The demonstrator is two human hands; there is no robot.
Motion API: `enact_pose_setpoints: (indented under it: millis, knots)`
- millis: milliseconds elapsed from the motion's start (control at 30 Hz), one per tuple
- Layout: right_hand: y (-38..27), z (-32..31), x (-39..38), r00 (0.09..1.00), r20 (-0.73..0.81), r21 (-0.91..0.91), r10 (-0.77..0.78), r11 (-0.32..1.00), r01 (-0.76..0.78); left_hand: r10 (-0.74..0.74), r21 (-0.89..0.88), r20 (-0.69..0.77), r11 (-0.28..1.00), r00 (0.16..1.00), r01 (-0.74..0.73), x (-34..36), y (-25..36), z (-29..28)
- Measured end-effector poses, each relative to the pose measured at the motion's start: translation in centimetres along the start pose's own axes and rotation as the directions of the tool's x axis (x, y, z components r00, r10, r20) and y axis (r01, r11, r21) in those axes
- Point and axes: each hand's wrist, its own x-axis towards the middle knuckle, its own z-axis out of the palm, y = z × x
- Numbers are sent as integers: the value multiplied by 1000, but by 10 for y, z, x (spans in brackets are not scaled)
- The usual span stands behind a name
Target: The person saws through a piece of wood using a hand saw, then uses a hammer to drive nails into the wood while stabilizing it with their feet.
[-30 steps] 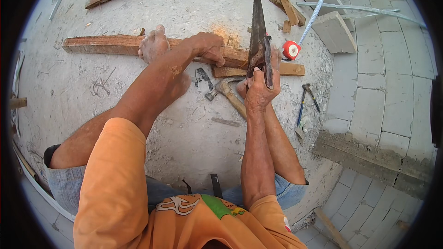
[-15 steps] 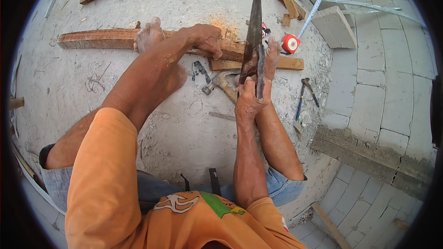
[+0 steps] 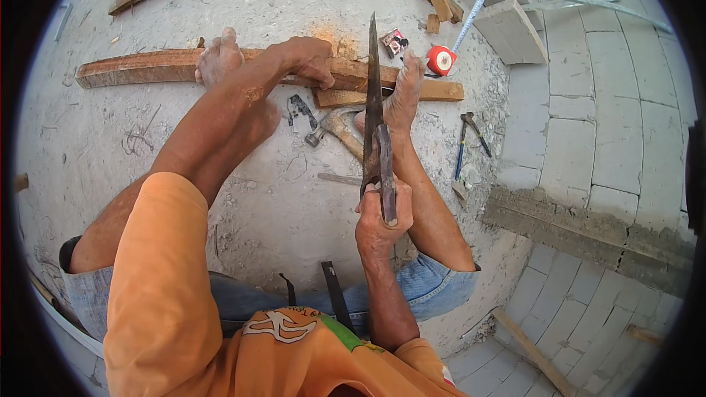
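A reddish-brown wooden beam (image 3: 158, 67) lies across the floor in front of me, its right part over a shorter wood block (image 3: 441, 91). My left hand (image 3: 312, 60) is closed over the beam's top, left of the saw. The handle of a handsaw (image 3: 373, 106) is in my right hand (image 3: 382, 217), nearer my body, with fingers wrapped round it. The blade points away from me and crosses the beam near its right part. My left bare foot (image 3: 220, 60) presses on the beam; my right foot (image 3: 403, 99) is beside the blade.
Between my legs lie a hammer (image 3: 340, 130) and a dark plastic piece (image 3: 300, 111). A red tape measure (image 3: 441, 61), its tape drawn out, and a small red packet (image 3: 394, 43) are beyond my right foot. Pincers (image 3: 471, 139) lie farther right, near a block wall (image 3: 573, 147).
The saw and my right hand have come back toward my body, the blade sliding along over the beam. My left hand keeps its hold; the whole view has shifted slightly.
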Motion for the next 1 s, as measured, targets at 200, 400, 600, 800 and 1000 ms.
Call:
enact_pose_setpoints:
  millis: [200,400,600,800,1000]
  knots:
    - [3,-17,12,996,-62,-44,-70,997,67,63,-44,3,997,998,-63,4,7,-3]
    - [-10,-33,16,977,39,36,209,977,-210,72,-85,-29,994,997,-74,13,-14,8]
    - [-33,-32,23,998,-51,117,21,993,-15,31,-225,80,974,996,-13,12,-2,-5]
    - [-9,31,122,987,-84,182,-136,972,149,67,-310,22,949,997,-57,11,-4,-2]
    - [11,61,130,977,6,83,-215,973,214,24,-287,114,958,993,10,8,3,-14]
